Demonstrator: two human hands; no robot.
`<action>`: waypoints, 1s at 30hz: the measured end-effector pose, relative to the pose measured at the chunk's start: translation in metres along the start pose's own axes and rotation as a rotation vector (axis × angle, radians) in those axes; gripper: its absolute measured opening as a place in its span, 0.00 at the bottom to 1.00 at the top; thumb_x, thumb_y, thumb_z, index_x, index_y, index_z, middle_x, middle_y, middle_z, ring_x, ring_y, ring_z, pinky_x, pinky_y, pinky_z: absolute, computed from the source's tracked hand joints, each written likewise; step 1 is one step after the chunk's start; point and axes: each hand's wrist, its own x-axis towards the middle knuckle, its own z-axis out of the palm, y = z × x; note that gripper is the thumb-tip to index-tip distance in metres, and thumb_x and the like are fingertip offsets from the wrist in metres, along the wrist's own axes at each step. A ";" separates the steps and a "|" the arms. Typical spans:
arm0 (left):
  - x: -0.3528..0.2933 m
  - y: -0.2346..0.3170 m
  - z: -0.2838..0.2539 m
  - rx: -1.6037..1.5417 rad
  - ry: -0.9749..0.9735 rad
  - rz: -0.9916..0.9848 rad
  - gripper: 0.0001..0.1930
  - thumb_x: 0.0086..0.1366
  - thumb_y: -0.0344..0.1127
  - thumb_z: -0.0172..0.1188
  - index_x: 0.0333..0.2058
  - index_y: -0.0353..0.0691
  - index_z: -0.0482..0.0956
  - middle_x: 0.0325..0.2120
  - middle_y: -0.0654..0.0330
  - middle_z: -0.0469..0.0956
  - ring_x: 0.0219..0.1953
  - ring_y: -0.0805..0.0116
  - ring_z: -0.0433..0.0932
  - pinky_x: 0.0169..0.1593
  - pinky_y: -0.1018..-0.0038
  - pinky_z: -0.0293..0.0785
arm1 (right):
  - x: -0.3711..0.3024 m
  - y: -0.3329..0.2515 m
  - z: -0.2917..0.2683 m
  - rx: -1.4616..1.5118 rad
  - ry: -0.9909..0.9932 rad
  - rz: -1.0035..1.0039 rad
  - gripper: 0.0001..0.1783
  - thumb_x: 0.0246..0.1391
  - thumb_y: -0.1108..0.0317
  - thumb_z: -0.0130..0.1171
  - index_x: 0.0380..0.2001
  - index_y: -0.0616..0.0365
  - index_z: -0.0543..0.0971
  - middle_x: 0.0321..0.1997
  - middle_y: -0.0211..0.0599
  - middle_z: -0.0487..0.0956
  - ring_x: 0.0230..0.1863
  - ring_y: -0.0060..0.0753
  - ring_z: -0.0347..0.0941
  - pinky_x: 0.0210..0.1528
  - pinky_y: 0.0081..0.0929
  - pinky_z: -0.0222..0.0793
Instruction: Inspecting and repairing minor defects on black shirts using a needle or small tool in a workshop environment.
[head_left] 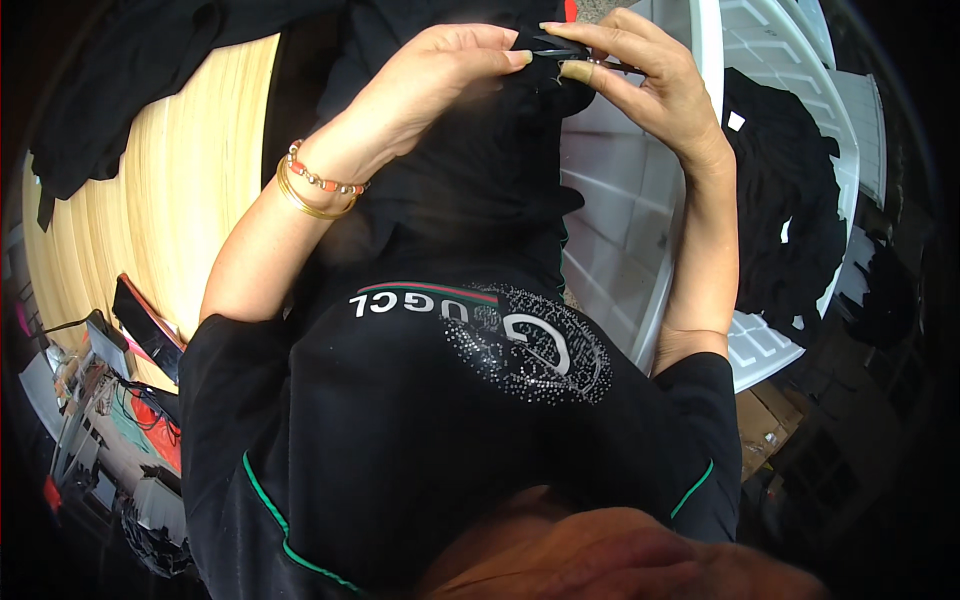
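Observation:
My left hand [445, 78] is at the top middle, thumb and forefinger pinched on a fold of black cloth [440, 180]. That cloth lies over my lap and hangs down in front of me. Close by on the right, my right hand [650, 85] closes its fingers and thumb around a slim dark tool with a thin metal tip [560, 52]. The tip points at my left fingertips, over the cloth. Exactly what kind of tool it is cannot be made out. A beaded bracelet and a gold bangle [318, 203] circle my left wrist.
A light wooden table [200, 170] stands to the left, with more black cloth [130, 90] on its far part and a dark flat object [147, 320] at its near edge. White plastic crates [705, 60] stand to my right; black fabric [780, 200] lies there. Behind sits a cardboard box [768, 425].

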 end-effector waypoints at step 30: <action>-0.231 0.371 -0.350 1.415 1.893 1.003 0.34 0.52 0.24 0.72 0.57 0.29 0.66 0.45 0.51 0.75 0.45 0.65 0.76 0.44 0.71 0.78 | -0.008 0.035 -0.007 0.278 0.499 0.240 0.19 0.59 0.70 0.64 0.53 0.62 0.79 0.46 0.37 0.84 0.45 0.22 0.77 0.50 0.23 0.72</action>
